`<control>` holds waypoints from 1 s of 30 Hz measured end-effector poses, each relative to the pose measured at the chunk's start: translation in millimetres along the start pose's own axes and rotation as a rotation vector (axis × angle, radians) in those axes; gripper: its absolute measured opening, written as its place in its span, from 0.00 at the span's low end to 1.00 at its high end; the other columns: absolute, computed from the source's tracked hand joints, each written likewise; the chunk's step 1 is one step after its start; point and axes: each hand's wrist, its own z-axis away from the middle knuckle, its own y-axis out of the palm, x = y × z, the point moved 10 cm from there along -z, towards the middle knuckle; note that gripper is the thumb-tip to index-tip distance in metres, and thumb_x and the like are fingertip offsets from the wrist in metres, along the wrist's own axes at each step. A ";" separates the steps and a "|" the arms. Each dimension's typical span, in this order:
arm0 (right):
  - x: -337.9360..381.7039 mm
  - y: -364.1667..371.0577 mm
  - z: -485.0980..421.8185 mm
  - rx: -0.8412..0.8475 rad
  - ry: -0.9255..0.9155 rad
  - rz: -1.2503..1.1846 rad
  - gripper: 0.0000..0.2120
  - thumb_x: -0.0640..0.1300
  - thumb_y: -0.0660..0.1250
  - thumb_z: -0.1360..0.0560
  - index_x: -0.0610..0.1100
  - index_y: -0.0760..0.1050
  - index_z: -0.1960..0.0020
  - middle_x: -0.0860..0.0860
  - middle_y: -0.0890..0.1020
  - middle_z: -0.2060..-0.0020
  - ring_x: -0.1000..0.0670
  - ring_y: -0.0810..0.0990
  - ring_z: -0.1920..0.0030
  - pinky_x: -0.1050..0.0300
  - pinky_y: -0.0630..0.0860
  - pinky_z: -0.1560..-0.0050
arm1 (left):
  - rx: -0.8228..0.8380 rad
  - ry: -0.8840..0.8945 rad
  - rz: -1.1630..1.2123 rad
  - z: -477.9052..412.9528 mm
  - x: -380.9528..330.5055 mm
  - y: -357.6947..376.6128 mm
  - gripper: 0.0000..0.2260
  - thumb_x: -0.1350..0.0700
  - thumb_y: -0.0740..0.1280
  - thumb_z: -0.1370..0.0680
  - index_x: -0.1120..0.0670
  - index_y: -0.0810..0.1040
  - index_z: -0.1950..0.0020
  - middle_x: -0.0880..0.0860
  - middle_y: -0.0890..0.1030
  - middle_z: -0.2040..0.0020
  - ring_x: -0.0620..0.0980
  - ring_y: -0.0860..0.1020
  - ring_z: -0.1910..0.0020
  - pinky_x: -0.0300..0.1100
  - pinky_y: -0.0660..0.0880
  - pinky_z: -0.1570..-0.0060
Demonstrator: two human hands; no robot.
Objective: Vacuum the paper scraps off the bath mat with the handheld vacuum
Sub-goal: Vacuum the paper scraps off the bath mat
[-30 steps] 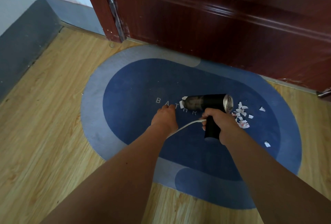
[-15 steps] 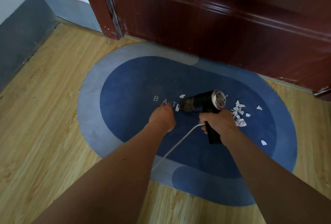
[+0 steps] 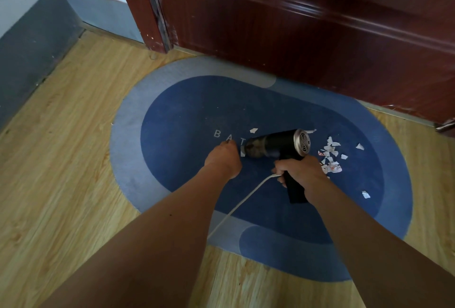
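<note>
A blue oval bath mat (image 3: 187, 111) with a grey border lies on the wooden floor before a door. My right hand (image 3: 301, 170) grips the handle of the black handheld vacuum (image 3: 275, 146), whose nozzle points left and whose metal grille faces right. My left hand (image 3: 224, 161) is at the nozzle end, fingers curled; what it touches is hidden. A cluster of white paper scraps (image 3: 330, 157) lies right of the vacuum. Single scraps sit near the nozzle (image 3: 253, 130) and further right (image 3: 366, 194).
A dark red wooden door (image 3: 320, 37) stands close behind the mat. A white cord (image 3: 236, 207) runs from the vacuum handle back toward me between my arms. A grey skirting wall (image 3: 29, 56) borders the wooden floor (image 3: 61, 184) on the left.
The vacuum's rear grille has swung a little toward me. Both hands stay at the vacuum; the view has shifted slightly.
</note>
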 end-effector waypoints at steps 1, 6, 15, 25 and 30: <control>1.3 -0.4 1.4 -0.011 0.001 0.008 0.03 0.30 0.68 0.36 0.35 0.79 0.63 0.37 0.82 0.65 0.46 0.76 0.70 0.54 0.76 0.63 | 0.001 -0.002 -0.001 0.1 0.3 -0.2 0.21 0.64 0.58 0.22 0.59 0.64 0.29 0.59 0.70 0.33 0.57 0.70 0.35 0.46 0.70 0.40; 0.3 -4.0 -2.0 -0.009 0.012 0.045 0.05 0.29 0.66 0.37 0.33 0.79 0.61 0.35 0.84 0.60 0.48 0.77 0.73 0.55 0.77 0.65 | -0.015 0.005 -0.015 0.0 0.9 -2.3 0.20 0.64 0.58 0.22 0.59 0.65 0.30 0.59 0.71 0.34 0.57 0.71 0.36 0.46 0.70 0.41; 12.7 -9.9 4.8 -0.029 -0.103 0.323 0.02 0.33 0.67 0.42 0.38 0.75 0.73 0.45 0.78 0.77 0.51 0.75 0.76 0.58 0.73 0.66 | -0.011 0.017 -0.006 0.0 2.4 -1.8 0.20 0.63 0.60 0.23 0.58 0.66 0.30 0.58 0.71 0.34 0.57 0.71 0.36 0.47 0.70 0.40; -11.1 -0.8 10.1 0.103 0.123 0.057 0.11 0.28 0.64 0.34 0.29 0.78 0.52 0.37 0.84 0.62 0.48 0.76 0.73 0.57 0.74 0.69 | -0.035 0.021 -0.018 1.4 9.9 -4.5 0.23 0.63 0.63 0.23 0.57 0.65 0.28 0.58 0.70 0.34 0.57 0.71 0.35 0.47 0.71 0.40; -10.0 5.1 12.2 0.115 0.126 0.037 0.11 0.28 0.64 0.32 0.28 0.78 0.51 0.37 0.84 0.61 0.48 0.75 0.74 0.58 0.74 0.70 | -0.043 0.016 -0.031 2.4 15.3 -6.3 0.23 0.63 0.62 0.23 0.57 0.66 0.29 0.59 0.68 0.33 0.58 0.70 0.35 0.47 0.70 0.39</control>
